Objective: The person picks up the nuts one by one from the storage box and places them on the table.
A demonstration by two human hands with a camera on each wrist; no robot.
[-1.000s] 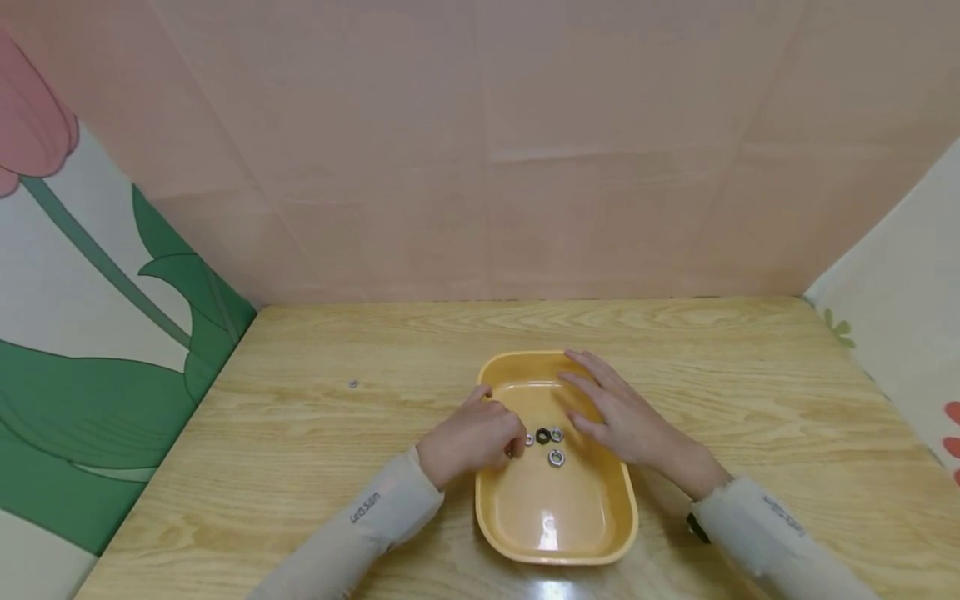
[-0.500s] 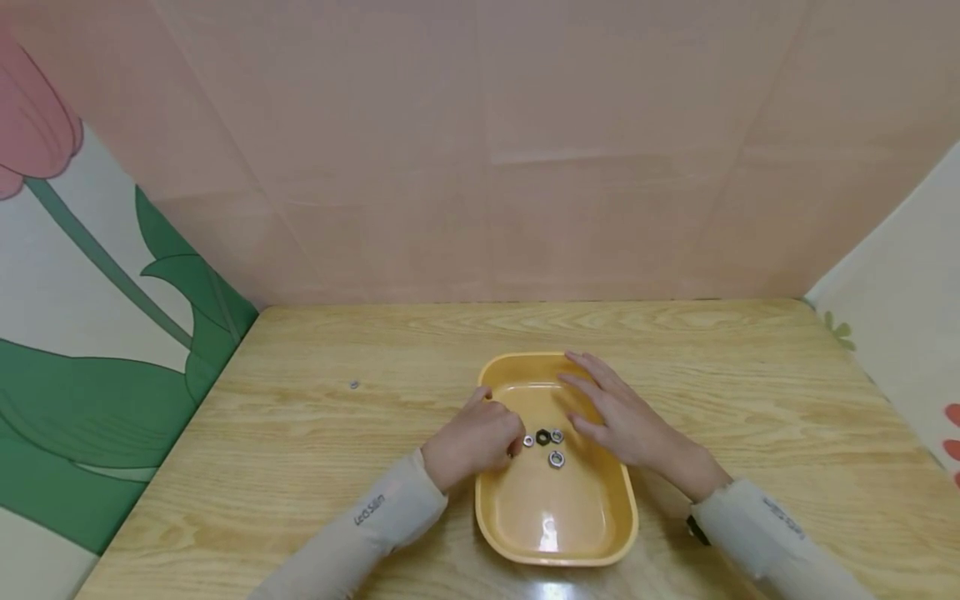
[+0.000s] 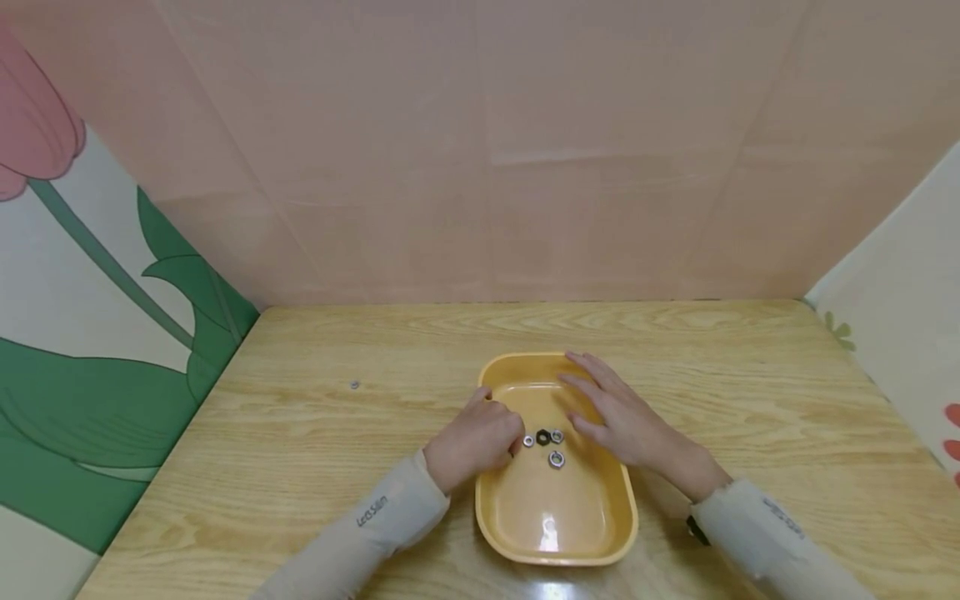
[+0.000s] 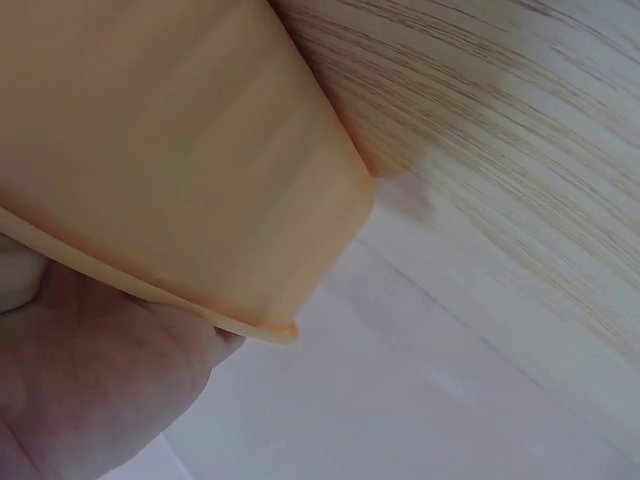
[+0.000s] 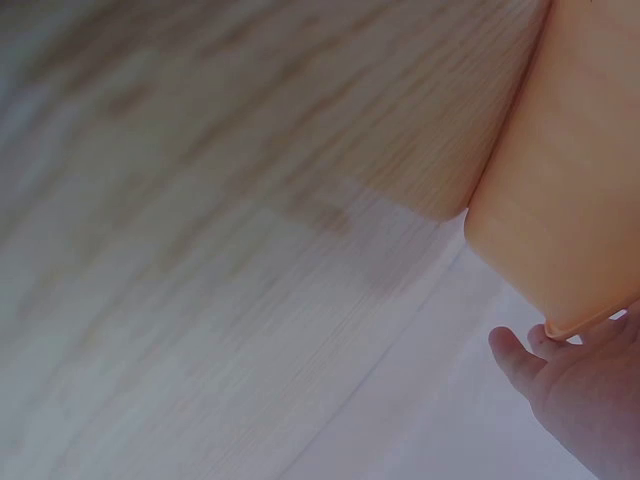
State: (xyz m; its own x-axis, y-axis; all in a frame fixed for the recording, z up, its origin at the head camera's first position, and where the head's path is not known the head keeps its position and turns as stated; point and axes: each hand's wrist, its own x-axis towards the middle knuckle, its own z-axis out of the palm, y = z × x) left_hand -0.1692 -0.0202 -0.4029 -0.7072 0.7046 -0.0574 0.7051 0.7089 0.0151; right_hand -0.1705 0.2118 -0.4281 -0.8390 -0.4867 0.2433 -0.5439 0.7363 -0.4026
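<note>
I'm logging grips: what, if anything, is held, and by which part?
Left hand: cannot be told; curled fingers hide any hold. Right hand: nothing visibly held; open over the tray's rim.

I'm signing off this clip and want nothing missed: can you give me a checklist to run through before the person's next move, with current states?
1. Tray upright on the wooden table: ok, it looks level.
2. Nuts easy to see: ok; a black hex nut and three silver nuts show inside.
3. Right hand unloaded: ok, fingers spread over the tray's right side, no nut visible in them.
4. Left hand unloaded: cannot tell; its curled fingers hide what may be under them.
5. All small parts inside the tray: not ok, a tiny metal piece lies on the table to the left.
</note>
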